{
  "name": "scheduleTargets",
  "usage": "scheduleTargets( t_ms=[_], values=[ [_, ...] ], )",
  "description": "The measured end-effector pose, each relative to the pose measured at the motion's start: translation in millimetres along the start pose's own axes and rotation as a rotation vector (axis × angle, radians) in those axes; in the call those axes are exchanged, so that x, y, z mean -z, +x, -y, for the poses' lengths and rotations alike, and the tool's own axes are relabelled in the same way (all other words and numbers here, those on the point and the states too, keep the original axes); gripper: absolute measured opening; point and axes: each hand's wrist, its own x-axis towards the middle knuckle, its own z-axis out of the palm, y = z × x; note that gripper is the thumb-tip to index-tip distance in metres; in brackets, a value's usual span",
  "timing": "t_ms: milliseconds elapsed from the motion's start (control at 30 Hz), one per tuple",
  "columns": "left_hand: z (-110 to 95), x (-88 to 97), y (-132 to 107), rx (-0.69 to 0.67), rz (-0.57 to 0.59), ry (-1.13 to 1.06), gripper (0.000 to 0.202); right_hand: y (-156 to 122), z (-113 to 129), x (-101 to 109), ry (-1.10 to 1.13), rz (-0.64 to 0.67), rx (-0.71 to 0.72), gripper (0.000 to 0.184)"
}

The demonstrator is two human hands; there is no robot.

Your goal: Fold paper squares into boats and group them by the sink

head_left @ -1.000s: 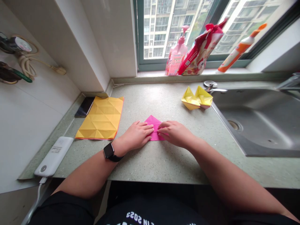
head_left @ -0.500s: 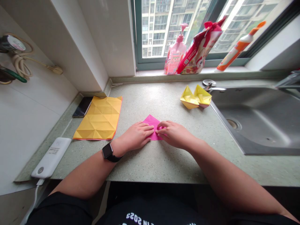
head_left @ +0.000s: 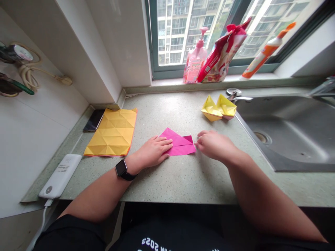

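Observation:
A folded pink paper [head_left: 180,145] lies flat on the speckled green counter [head_left: 178,177] in front of me. My left hand [head_left: 151,152], with a black watch on the wrist, rests flat on the paper's left part, fingers stretched out. My right hand [head_left: 214,145] sits just right of the paper's right corner, fingertips at its edge, fingers loosely curled and holding nothing.
A creased yellow sheet [head_left: 113,131] lies at the left beside a dark phone [head_left: 94,120] and a white power bank [head_left: 60,175]. Two yellow paper boats [head_left: 218,108] stand near the steel sink [head_left: 290,136]. A pink pump bottle [head_left: 195,62], red bag and orange-capped bottle line the window sill.
My right hand slid off the pink paper to the right, which uncovered its right half. The left hand stayed pressed on the paper.

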Motion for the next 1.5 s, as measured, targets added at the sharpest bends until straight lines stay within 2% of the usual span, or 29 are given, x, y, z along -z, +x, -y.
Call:
scheduleTargets(
  t_ms=[67,100,167,233,333,433,600,767,1033,1233,1367,1500],
  values=[
    [1.6,-1.5,0.4,0.008,0.01,0.001,0.045,7.8,-10.2,0.7,0.021,-0.107,-0.139,0.035],
    [2.4,-2.3,0.7,0.01,0.013,0.001,0.046,11.3,-13.0,1.6,0.046,-0.183,-0.157,0.037],
    [3.8,-4.0,1.2,0.013,0.011,0.003,0.047,16.2,-11.7,3.0,0.122,-0.343,-0.093,0.036],
    [4.6,-5.6,1.8,0.014,0.002,0.007,0.048,17.5,-1.2,1.3,0.207,-0.417,0.094,0.034],
    [5.0,-7.7,2.2,0.006,-0.003,0.011,0.049,14.8,23.2,-8.7,0.275,-0.3,0.328,0.03],
    [5.1,-9.1,1.8,-0.002,-0.017,0.019,0.049,11.7,42.0,-20.7,0.261,-0.188,0.383,0.029],
    [5.2,-4.4,-3.0,0.005,-0.039,0.061,0.04,11.0,47.7,-25.7,0.253,-0.15,0.372,0.028],
    [7.3,8.2,-9.1,0.089,-0.063,0.099,0.026,10.7,46.7,-21.8,0.263,-0.118,0.362,0.028],
    [23.7,19.6,-27.1,0.309,0.047,0.054,0.015,10.8,47.1,-19.5,0.284,-0.11,0.36,0.027],
    [26.0,28.5,-38.3,0.291,0.071,0.093,0.035,10.8,46.9,-18.2,0.281,-0.1,0.358,0.029],
    [23.1,35.6,-37.7,0.301,-0.024,0.19,0.025,10.9,46.2,-18.0,0.294,-0.106,0.363,0.028],
    [18.2,35.3,-32.5,0.247,-0.046,0.169,0.019,11.3,45.6,-18.4,0.298,-0.098,0.363,0.027]
  ],
)
